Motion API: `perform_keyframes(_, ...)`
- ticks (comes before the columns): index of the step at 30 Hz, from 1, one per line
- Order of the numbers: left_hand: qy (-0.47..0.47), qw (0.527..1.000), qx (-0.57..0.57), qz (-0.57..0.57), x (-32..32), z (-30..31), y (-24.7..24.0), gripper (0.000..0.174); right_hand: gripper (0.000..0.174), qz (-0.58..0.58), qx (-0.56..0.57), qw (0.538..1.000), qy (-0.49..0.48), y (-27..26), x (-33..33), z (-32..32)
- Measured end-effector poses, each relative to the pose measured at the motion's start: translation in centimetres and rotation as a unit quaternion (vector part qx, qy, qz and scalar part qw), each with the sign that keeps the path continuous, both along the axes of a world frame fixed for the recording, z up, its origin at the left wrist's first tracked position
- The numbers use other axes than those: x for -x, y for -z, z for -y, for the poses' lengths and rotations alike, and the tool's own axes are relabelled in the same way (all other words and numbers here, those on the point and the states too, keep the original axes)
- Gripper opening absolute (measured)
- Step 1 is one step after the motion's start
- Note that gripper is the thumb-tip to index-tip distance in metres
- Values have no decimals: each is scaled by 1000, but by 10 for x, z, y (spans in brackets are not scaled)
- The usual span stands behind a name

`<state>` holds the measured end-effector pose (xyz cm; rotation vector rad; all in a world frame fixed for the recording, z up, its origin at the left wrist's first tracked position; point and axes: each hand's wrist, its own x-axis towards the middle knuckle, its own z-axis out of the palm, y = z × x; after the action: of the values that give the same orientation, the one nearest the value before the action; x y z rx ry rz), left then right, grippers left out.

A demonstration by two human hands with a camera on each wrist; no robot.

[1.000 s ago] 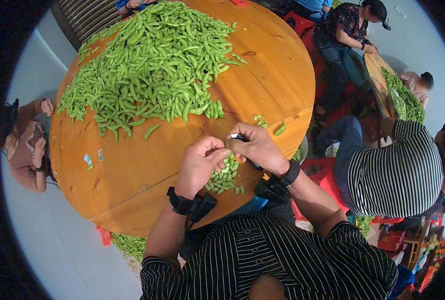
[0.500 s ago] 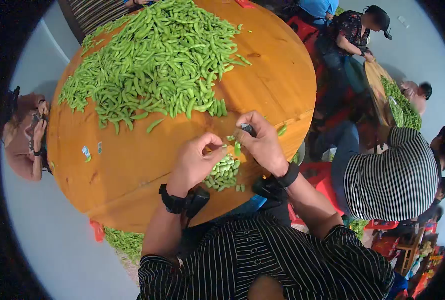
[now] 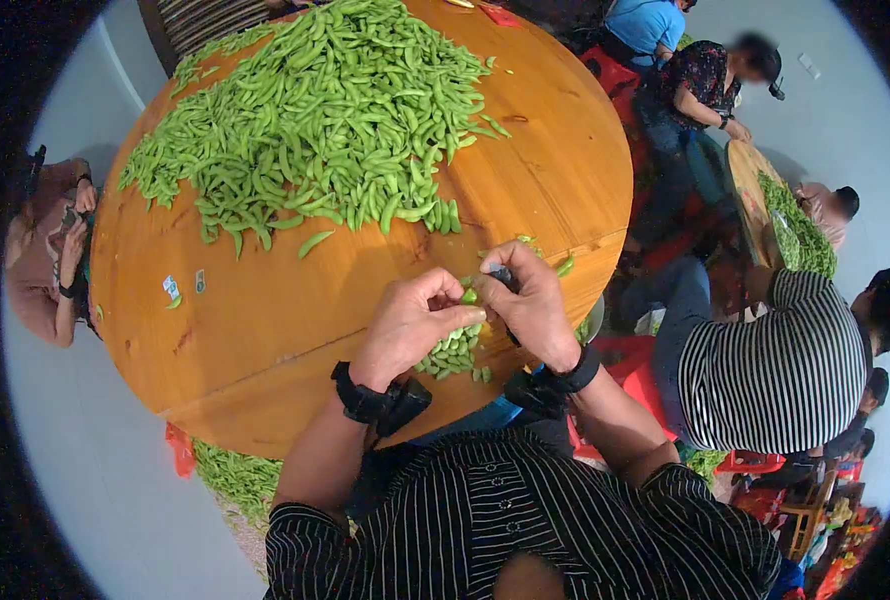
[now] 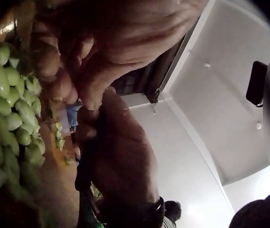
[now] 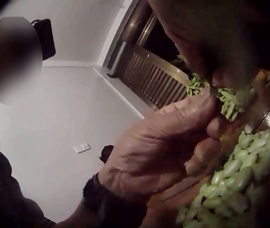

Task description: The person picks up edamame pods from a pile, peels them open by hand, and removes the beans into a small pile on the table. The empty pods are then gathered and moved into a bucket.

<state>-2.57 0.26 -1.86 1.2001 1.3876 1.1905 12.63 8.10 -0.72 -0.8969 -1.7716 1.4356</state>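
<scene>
left hand [image 3: 405, 330] + right hand [image 3: 535, 305]: gap closed, touching | pod [image 3: 470, 296]: now pinched between both

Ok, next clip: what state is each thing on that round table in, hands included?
left hand: curled, pinching one end of the pod.
right hand: curled, pinching the pod's other end; small dark item under its forefinger.
pod: held between both hands; split or whole, cannot tell.
shelled beans: loose heap under the hands.
pile of pods: whole, heaped on the table's far half.
</scene>
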Motion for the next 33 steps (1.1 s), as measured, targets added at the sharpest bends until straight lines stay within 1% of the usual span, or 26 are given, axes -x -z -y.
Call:
perform_keyframes(1, 0, 1000, -1, 0, 0, 0, 0, 13, 13, 2, -7, 1000, 3, -2, 0, 3)
perform_keyframes(3, 0, 999, 41, -12, 1, -1, 0, 12, 13, 4, -13, 1000, 6, -2, 0, 6)
perform_keyframes(6, 18, 999, 26, -1, 5, -2, 6, 12, 11, -3, -6, 1000, 4, -2, 0, 8)
perform_keyframes(7, 18, 1000, 26, -1, 6, -1, 4, 12, 11, -63, 102, 993, -14, -5, 1, 9)
perform_keyframes(8, 44, 996, 39, 60, 8, -1, 1, 11, 10, -121, 209, 970, -31, -7, 1, 9)
perform_keyframes(9, 71, 989, 51, 121, 9, -1, -1, 10, 10, -121, 209, 970, -31, -7, 1, 8)
perform_keyframes(11, 70, 988, 45, 130, 9, -2, -2, 10, 9, -162, 306, 938, -28, -5, 1, 7)
perform_keyframes(12, 70, 987, 39, 140, 9, -2, -3, 9, 9, -162, 305, 938, -28, -5, 2, 7)
perform_keyframes(13, 70, 987, 39, 138, 7, -3, -1, 9, 9, -145, 266, 953, -12, -5, 3, 7)
perform_keyframes(14, 27, 995, 1, 95, 3, -4, 4, 9, 9, -129, 225, 966, 5, -5, 4, 7)
perform_keyframes(15, -16, 998, -38, 52, 0, -4, 5, 8, 9, -130, 223, 966, 6, -6, 5, 8)
perform_keyframes(16, -14, 998, -39, 52, -1, -3, 6, 8, 9, -121, 187, 975, 15, -7, 5, 9)
perform_keyframes(17, -26, 998, -54, 10, -2, -2, 6, 8, 9, -111, 151, 982, 25, -7, 6, 11)
perform_keyframes(18, -36, 996, -69, -31, -3, -2, 6, 8, 9, -111, 150, 982, 28, -8, 6, 12)
perform_keyframes(19, -33, 996, -71, -30, -3, -1, 7, 8, 10, -107, 144, 983, 31, -8, 7, 13)
perform_keyframes(21, -34, 988, -95, -114, -1, -1, 8, 7, 10, -100, 136, 985, 35, -6, 6, 15)
perform_keyframes(23, -30, 989, -82, -117, 1, -1, 3, 8, 11, -35, 51, 997, 36, 0, 3, 15)
perform_keyframes(24, -25, 990, -66, -122, 1, 1, 1, 11, 11, -31, 50, 998, 38, 5, 1, 12)
perform_keyframes(25, -22, 990, -66, -120, 3, 2, 1, 11, 11, -5, -61, 997, 54, 9, 0, 8)
perform_keyframes(26, -32, 984, -47, -170, 6, 2, 1, 13, 12, 21, -170, 983, 69, 11, -2, 3)
perform_keyframes(27, -41, 974, -29, -221, 10, 3, 1, 16, 12, 88, -186, 974, 98, 1, -5, -1)
perform_keyframes(28, -36, 974, -31, -221, 15, 4, 0, 16, 8, 108, -139, 978, 114, 1, -11, -9)
perform_keyframes(30, -21, 950, 3, -313, 24, 6, -6, 18, 9, 158, -163, 966, 123, 2, -30, -29)
perform_keyframes(31, -15, 953, 14, -302, 25, 8, -14, 19, 9, 157, -166, 965, 125, -1, -41, -37)
perform_keyframes(33, -19, 955, 9, -297, 26, 8, -15, 17, 12, 293, -277, 909, 105, -6, -60, -48)
